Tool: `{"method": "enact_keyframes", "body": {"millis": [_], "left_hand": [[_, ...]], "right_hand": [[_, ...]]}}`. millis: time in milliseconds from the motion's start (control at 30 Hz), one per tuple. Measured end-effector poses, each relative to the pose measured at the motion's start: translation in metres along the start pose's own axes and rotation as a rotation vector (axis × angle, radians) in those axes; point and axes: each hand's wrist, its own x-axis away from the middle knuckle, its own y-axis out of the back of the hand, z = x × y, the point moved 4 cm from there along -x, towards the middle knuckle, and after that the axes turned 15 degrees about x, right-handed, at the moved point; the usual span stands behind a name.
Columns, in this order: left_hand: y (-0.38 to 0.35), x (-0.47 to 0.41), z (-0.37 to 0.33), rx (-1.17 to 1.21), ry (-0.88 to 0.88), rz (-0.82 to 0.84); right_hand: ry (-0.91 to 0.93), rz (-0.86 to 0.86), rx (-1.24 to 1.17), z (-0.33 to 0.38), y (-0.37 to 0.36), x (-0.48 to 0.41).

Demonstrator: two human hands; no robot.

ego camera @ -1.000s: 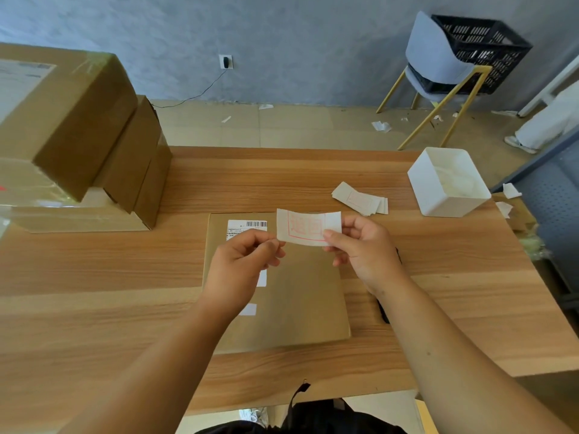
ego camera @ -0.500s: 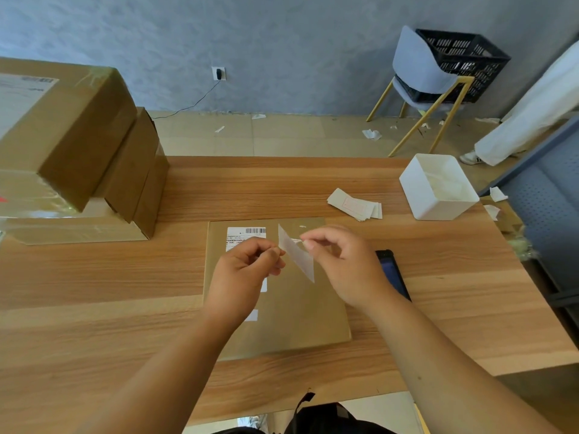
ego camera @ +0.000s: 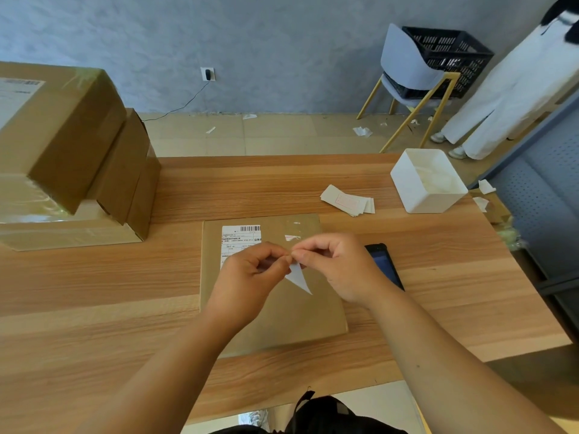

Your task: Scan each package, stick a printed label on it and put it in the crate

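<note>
Flat package on table, left hand and right hand over its middle, curled fingertips of both pinching a white label by its top, phone just right of package, spare labels beyond it, crate far beyond on chair.

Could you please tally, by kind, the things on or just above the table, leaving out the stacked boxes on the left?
1 flat cardboard package
1 label, pinched by the left hand and right hand
1 pile of labels
1 white tub
1 dark handheld device
Total: 5
</note>
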Motion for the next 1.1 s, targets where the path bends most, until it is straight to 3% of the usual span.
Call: {"method": "enact_keyframes", "body": {"millis": [133, 467, 767, 933, 1100], "left_hand": [[0.002, 0.001, 0.002, 0.005, 0.003, -0.022], [0.017, -0.002, 0.017, 0.092, 0.109, -0.331], [0.013, -0.020, 0.019, 0.050, 0.134, -0.432], [-0.003, -0.038, 0.018, -0.018, 0.143, -0.419], [-0.042, -0.070, 0.022, -0.197, 0.129, -0.310]], "right_hand": [[-0.109, -0.028, -0.064, -0.006, -0.004, 0.003], [-0.543, -0.413, -0.413, -0.047, -0.001, 0.010], [-0.688, -0.630, -0.373, -0.092, 0.033, 0.021], [-0.645, -0.657, -0.157, -0.115, 0.077, 0.021], [-0.470, -0.438, 0.319, -0.136, 0.132, 0.014]]}}
